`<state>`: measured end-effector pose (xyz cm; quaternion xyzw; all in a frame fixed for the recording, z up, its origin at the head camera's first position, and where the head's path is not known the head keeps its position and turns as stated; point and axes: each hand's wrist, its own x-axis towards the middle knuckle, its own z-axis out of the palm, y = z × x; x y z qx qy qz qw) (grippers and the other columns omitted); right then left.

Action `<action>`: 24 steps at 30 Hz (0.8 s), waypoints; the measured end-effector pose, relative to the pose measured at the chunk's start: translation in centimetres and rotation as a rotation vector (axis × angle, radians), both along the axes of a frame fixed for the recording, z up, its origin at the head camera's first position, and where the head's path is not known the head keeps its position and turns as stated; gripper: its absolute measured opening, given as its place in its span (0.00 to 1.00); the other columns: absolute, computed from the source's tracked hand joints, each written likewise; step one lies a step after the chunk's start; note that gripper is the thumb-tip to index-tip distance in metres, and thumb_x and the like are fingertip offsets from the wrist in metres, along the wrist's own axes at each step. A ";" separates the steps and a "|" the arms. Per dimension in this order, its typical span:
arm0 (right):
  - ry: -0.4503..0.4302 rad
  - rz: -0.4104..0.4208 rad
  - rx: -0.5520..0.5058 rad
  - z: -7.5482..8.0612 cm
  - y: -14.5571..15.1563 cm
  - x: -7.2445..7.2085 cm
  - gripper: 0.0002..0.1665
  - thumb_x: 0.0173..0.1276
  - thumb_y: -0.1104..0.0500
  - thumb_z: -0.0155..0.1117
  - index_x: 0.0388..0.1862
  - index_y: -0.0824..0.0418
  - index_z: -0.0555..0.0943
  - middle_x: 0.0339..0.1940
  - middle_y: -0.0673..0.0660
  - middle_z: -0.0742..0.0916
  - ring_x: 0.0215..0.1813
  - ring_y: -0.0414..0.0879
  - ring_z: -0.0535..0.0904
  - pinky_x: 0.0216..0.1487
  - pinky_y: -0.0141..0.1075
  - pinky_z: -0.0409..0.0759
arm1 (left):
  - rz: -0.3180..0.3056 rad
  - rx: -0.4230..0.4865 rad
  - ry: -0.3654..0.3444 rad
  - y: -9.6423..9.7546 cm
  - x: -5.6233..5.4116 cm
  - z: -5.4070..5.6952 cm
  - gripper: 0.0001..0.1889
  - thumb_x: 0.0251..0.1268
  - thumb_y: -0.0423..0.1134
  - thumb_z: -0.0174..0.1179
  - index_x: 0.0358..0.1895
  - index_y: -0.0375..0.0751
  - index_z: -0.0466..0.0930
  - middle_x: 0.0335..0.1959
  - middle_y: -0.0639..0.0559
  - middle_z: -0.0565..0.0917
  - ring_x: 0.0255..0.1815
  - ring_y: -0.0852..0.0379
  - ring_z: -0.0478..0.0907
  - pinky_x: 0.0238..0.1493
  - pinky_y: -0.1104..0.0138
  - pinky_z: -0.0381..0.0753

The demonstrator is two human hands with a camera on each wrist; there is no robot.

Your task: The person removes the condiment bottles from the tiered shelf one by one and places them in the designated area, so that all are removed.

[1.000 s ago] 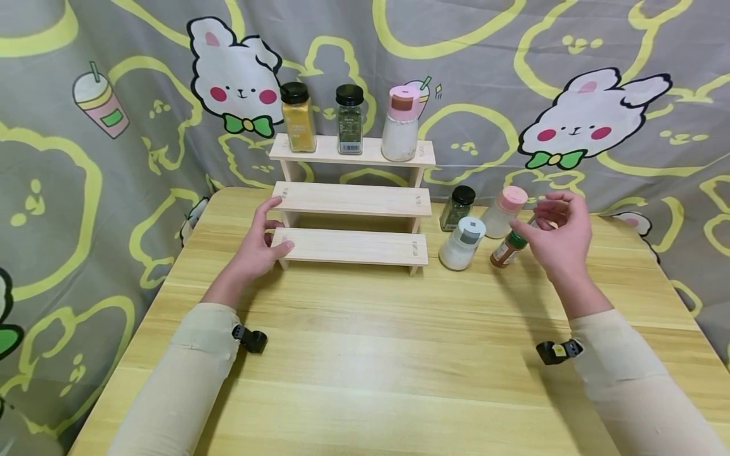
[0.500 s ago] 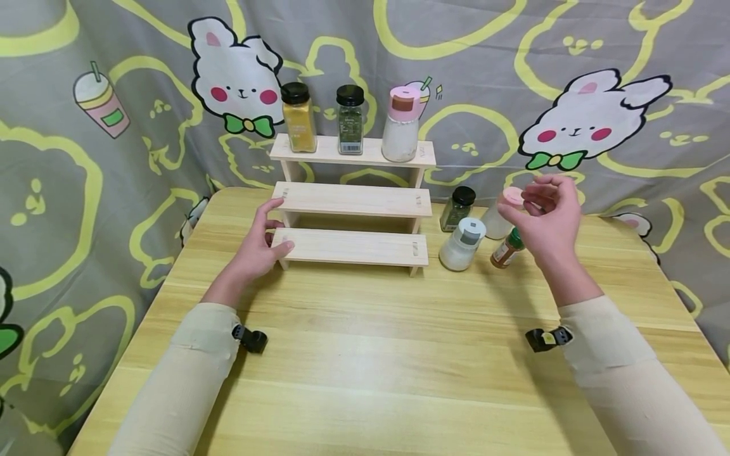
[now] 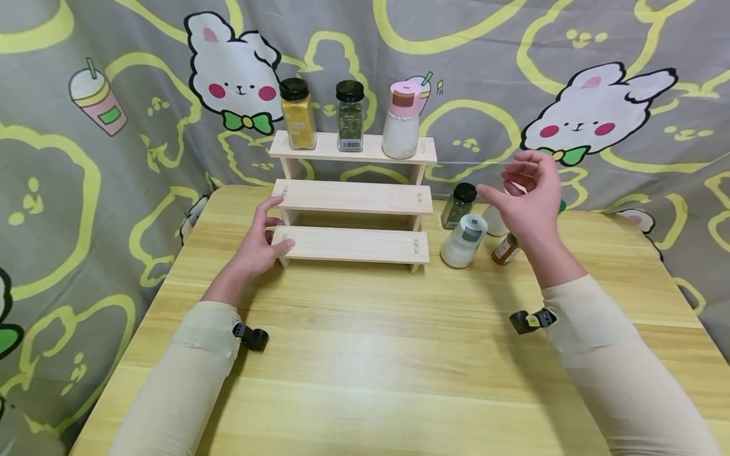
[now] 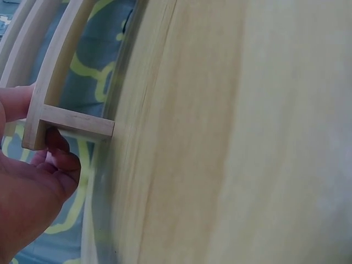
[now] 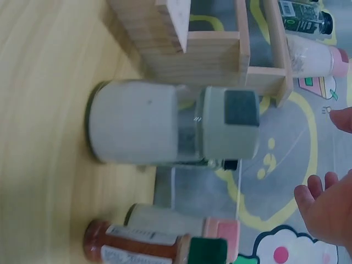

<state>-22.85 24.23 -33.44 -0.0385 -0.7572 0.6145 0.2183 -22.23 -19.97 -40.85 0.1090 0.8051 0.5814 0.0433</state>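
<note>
My left hand (image 3: 253,247) grips the left end of a three-tier wooden shelf rack (image 3: 350,244), thumb on the lowest board. The left wrist view shows fingers curled under that board, by its leg. My right hand (image 3: 533,196) holds nothing, its fingers loosely bent and thumb apart, raised over a group of spice jars. Below it stand a grey-capped shaker of white seasoning (image 3: 463,242), a black-capped jar of green herbs (image 3: 458,206) and a green-capped bottle of red-brown spice (image 3: 505,252). The hand hides the lid of a pink-capped shaker (image 5: 165,219).
On the top board stand a yellow spice jar (image 3: 299,120), a dark green herb jar (image 3: 350,120) and another pink-capped shaker (image 3: 402,126). A patterned grey curtain (image 3: 473,63) hangs right behind the wooden table (image 3: 365,354).
My right hand has moved left and up, from beside the green-capped bottle to over the pink-capped shaker. The left hand keeps its hold on the rack.
</note>
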 end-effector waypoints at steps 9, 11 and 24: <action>-0.029 0.007 0.047 0.9 -1.6 -1.1 0.41 0.50 0.63 0.83 0.60 0.52 0.72 0.53 0.54 0.77 0.55 0.46 0.75 0.60 0.39 0.72 | 0.007 0.024 0.003 -0.1 -0.1 -0.4 0.43 0.64 0.18 0.58 0.78 0.48 0.49 0.56 0.26 0.63 0.39 0.41 0.69 0.37 0.67 0.74; -0.040 0.009 0.046 1.0 -1.9 -1.4 0.41 0.50 0.63 0.83 0.61 0.52 0.72 0.53 0.54 0.77 0.55 0.45 0.75 0.60 0.39 0.72 | 0.009 0.029 0.002 -0.1 -0.1 -0.5 0.43 0.64 0.18 0.58 0.78 0.48 0.49 0.56 0.26 0.63 0.39 0.41 0.69 0.38 0.67 0.75; -0.058 0.049 0.029 1.8 -3.9 -2.5 0.40 0.50 0.63 0.83 0.60 0.51 0.71 0.56 0.55 0.77 0.56 0.46 0.74 0.61 0.38 0.71 | 0.005 0.019 0.008 -0.1 -0.2 -0.4 0.43 0.64 0.18 0.58 0.78 0.48 0.49 0.59 0.27 0.63 0.41 0.41 0.68 0.37 0.67 0.73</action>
